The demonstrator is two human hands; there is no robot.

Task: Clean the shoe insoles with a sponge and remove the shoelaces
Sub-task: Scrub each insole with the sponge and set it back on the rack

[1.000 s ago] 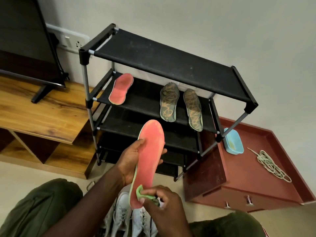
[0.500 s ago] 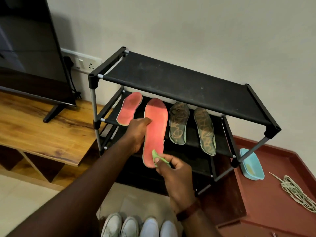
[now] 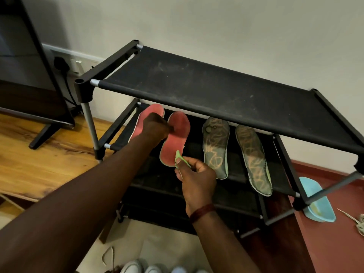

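On the middle shelf of the shoe rack (image 3: 197, 85), the first red insole (image 3: 152, 113) is lying flat at the left, partly covered by the left hand (image 3: 155, 128). That hand is reaching in with curled fingers, apparently pinching the toe end of the second red insole (image 3: 177, 138). A second ago this insole was being held up in front of the person; now it is settling onto the shelf just beside its partner. At its heel, the right hand (image 3: 195, 174) is pinching the thin green sponge (image 3: 180, 159), which is touching the insole's lower edge. Two dark patterned insoles (image 3: 215, 146) are lying further right. The insole cleaning is probably wrapping up. At the far right edge, pale shoelaces (image 3: 360, 223) are already lying loose.
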